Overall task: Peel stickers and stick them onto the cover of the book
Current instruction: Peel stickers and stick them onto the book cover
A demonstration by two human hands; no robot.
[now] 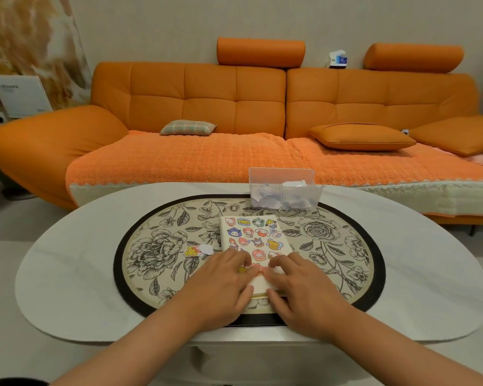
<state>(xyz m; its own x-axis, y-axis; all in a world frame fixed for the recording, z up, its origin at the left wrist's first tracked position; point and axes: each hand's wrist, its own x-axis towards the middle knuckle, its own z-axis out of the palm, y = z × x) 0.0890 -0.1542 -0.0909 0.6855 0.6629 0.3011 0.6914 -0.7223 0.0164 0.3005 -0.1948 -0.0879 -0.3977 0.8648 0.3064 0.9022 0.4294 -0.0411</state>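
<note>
A cream-covered book lies on the floral placemat, its cover carrying several cartoon stickers. My left hand rests on the book's near left part, fingers stretched flat and pressing a sticker near the lower middle of the cover. My right hand lies on the near right part, fingertips bent down onto the cover beside the left fingers. Both hands hide the book's near half. A loose yellow cartoon sticker with a white backing scrap lies on the mat, left of the book.
A clear plastic box holding paper scraps stands at the mat's far edge, behind the book. The mat sits on a white oval table. An orange sofa with cushions fills the background beyond the table.
</note>
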